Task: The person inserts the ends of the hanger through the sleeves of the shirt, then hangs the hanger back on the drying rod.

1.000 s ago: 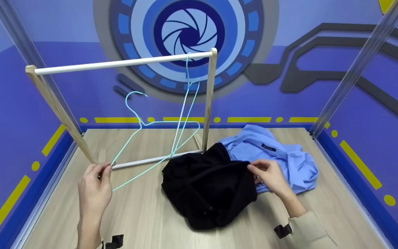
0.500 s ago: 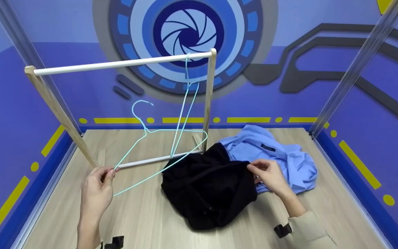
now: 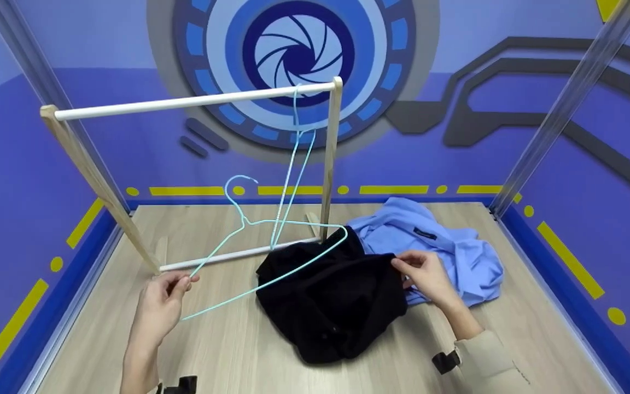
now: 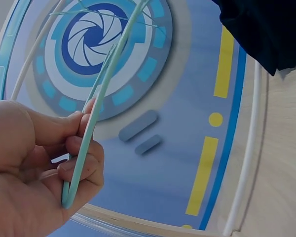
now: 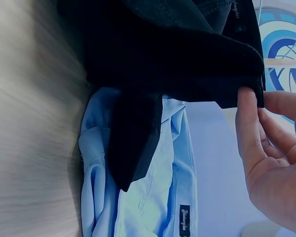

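My left hand (image 3: pixel 159 306) grips one end of a mint-green wire hanger (image 3: pixel 243 221); its hook points up and its far end reaches over the black garment. In the left wrist view, thumb and curled fingers close round the hanger's (image 4: pixel 101 89) bent corner. A crumpled black garment (image 3: pixel 331 306) lies on the table, its right edge lifted. My right hand (image 3: pixel 430 279) pinches that edge between thumb and finger. The right wrist view shows a small label inside the black cloth (image 5: pixel 177 64). A blue shirt (image 3: pixel 446 241) with a dark collar label lies bunched behind it.
A rack (image 3: pixel 194 101) with white bars and wooden posts stands at the back left. Another mint hanger (image 3: pixel 293 164) hangs from its top bar near the right post. Blue printed walls (image 3: pixel 512 164) close in the wooden table (image 3: pixel 216 350).
My left hand has moved right and slightly down, bringing the hanger lower and across the black garment. My right hand has stayed almost still on the cloth's edge.
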The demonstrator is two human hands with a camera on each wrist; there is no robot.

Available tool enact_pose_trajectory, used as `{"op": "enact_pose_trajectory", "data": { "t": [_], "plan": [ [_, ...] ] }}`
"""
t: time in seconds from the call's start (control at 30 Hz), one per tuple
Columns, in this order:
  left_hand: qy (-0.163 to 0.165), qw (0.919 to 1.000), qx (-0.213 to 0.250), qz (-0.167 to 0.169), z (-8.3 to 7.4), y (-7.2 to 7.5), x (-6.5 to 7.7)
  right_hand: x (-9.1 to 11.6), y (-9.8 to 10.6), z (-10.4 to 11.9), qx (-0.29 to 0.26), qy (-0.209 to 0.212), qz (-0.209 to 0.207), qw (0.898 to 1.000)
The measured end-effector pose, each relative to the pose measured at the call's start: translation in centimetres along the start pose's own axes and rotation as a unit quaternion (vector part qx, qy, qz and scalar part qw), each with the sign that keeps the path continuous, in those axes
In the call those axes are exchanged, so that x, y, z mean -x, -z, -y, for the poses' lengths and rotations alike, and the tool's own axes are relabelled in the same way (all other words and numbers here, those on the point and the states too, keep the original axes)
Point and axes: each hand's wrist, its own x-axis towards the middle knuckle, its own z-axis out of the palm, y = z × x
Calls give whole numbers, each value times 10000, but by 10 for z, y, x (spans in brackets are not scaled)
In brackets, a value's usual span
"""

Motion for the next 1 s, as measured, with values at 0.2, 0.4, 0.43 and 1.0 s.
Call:
{"op": "enact_pose_trajectory", "data": {
  "t": [0.2,0.4,0.43,1.0],
  "plan": [
    [195,9992,222,280,3,1,2,-1,1,-1,-51,-110,-44,9999],
    [526,9957,524,557,4,1,4,-2,1,-1,-35,-169,-25,9998],
    [567,9950,570,592,5,1,4,-2,1,-1,-21,-182,-29,9998],
    [946,9863,830,1067,15,5,7,-4,1,-3,-83,-217,6,9997]
  ]
}}
